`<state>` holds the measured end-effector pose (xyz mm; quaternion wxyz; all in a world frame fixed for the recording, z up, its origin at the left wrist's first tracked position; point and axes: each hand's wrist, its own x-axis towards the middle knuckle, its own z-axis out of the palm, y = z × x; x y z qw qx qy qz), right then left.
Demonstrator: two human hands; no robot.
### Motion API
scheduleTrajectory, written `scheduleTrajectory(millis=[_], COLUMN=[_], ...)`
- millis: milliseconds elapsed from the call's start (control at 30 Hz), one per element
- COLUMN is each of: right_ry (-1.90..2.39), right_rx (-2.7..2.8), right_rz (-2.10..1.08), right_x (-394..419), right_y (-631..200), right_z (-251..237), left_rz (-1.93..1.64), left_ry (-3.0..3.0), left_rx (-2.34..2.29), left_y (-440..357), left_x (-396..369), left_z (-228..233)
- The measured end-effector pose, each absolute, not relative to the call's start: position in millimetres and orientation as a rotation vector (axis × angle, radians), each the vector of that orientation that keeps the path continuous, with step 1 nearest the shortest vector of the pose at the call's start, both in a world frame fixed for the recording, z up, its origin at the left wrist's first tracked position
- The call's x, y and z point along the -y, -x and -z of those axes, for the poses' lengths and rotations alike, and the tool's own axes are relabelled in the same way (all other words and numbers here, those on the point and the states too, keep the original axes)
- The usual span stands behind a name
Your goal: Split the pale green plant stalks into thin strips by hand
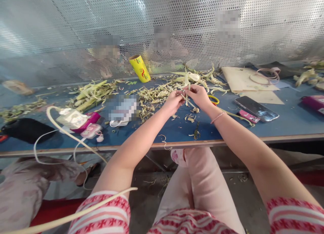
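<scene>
— Where do we stand? Our left hand (172,102) and right hand (198,95) both pinch one pale leaf strip (187,98), held just above the tabletop (286,121)

— Judging by the scraps (154,95) heaped behind our hands, we have stripped plenty; the whole leaves (92,92) at left look untouched

— Room?

— The front edge is near our wrists; the phone (256,108) lies to our right, the yellow roll (140,68) well behind
</scene>
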<state>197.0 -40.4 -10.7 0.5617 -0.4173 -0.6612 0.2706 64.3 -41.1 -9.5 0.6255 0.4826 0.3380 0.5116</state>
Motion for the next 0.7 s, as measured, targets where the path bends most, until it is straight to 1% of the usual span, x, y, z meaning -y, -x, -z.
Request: scheduleTrajectory(millis=[167, 333, 500, 700], right_ry=[0.98, 0.938, 0.836, 0.799], right_rx=[1.373, 1.214, 1.147, 1.093], right_rz=[-0.848, -0.97, -1.166, -1.282], right_x=[39.0, 37.0, 45.6, 50.5], right_y=[-194.3, -194.2, -193.5, -196.5], right_z=[11.4, 12.5, 4.7, -1.1], left_rz=[-1.211, -1.225, -1.259, -1.262], left_ry=[-1.193, -1.214, -1.196, -1.249], left_rx=[-0.853, -0.807, -0.774, -0.712], left_y=[-66.0, -67.7, -67.0, -64.6], left_x=[41.7, 43.0, 45.3, 44.2], left_z=[8.6, 10.6, 9.4, 6.7])
